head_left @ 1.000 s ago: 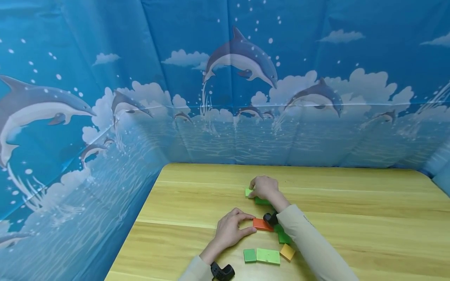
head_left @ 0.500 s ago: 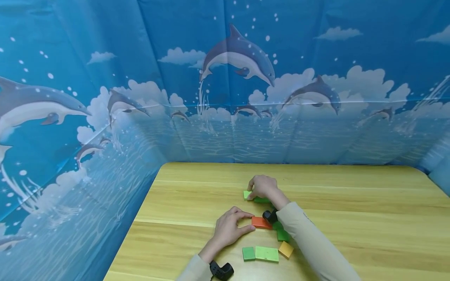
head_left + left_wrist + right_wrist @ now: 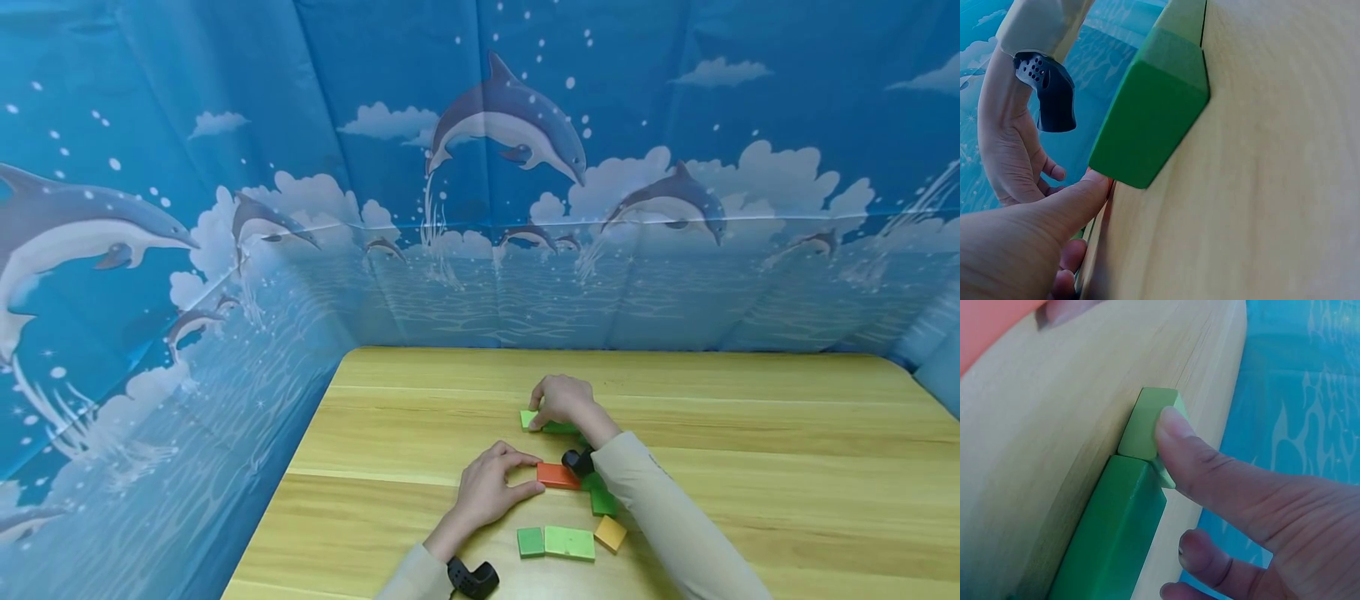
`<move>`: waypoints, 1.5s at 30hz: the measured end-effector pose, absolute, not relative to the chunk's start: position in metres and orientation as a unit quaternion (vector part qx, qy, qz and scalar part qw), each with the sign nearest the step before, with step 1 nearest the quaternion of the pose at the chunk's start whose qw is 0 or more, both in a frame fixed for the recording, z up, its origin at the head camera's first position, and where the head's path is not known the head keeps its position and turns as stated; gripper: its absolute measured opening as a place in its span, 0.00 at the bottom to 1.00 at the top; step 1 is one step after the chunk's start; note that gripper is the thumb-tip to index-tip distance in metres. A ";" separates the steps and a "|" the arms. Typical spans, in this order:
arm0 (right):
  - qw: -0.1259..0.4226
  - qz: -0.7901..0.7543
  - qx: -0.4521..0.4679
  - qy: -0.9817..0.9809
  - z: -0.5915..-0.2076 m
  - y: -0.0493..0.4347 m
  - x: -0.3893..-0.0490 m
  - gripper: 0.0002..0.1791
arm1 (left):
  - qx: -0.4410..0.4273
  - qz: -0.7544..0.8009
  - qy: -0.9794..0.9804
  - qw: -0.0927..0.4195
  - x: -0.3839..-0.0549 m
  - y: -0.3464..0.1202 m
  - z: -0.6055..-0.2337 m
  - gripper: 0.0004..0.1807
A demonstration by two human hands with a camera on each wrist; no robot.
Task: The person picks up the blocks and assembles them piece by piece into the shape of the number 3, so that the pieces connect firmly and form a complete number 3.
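My left hand [image 3: 491,492] pinches the left end of an orange block [image 3: 557,476] between thumb and forefinger, flat on the wooden table [image 3: 750,433]. Farther back, my right hand [image 3: 558,400] curls over a light green block [image 3: 528,418] that butts against a dark green block [image 3: 561,428]. In the right wrist view the thumb [image 3: 1179,437] presses on the light green block [image 3: 1147,422], with the dark green block [image 3: 1110,537] lying end-on to it. The left wrist view shows my thumb [image 3: 1072,206] beside a green block [image 3: 1154,119].
Near the front edge lie a green square [image 3: 530,542], a light green slab [image 3: 569,542], a yellow block [image 3: 611,533] and a dark green block [image 3: 602,500] under my right sleeve. Blue dolphin-print sheets [image 3: 480,208] wall the table at the back and left.
Both hands and all blocks keep their places. Only the head view has shifted slightly.
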State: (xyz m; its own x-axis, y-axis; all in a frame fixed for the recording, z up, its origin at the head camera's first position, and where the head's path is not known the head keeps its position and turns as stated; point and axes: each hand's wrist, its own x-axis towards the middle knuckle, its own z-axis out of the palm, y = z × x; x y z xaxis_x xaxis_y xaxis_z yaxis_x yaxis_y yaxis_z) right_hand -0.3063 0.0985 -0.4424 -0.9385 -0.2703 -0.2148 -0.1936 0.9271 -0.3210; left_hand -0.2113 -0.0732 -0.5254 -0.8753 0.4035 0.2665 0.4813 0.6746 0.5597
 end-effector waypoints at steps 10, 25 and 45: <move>0.122 -0.149 -0.121 0.974 -0.441 0.099 -0.304 0.14 | -0.244 -0.320 -0.913 0.063 -0.212 -0.074 -0.525 0.20; 0.120 -0.157 -0.115 0.973 -0.443 0.100 -0.307 0.15 | -0.245 -0.322 -0.912 0.068 -0.213 -0.074 -0.523 0.20; 0.123 -0.180 -0.121 0.968 -0.447 0.104 -0.299 0.14 | -0.239 -0.329 -0.912 0.054 -0.210 -0.074 -0.526 0.21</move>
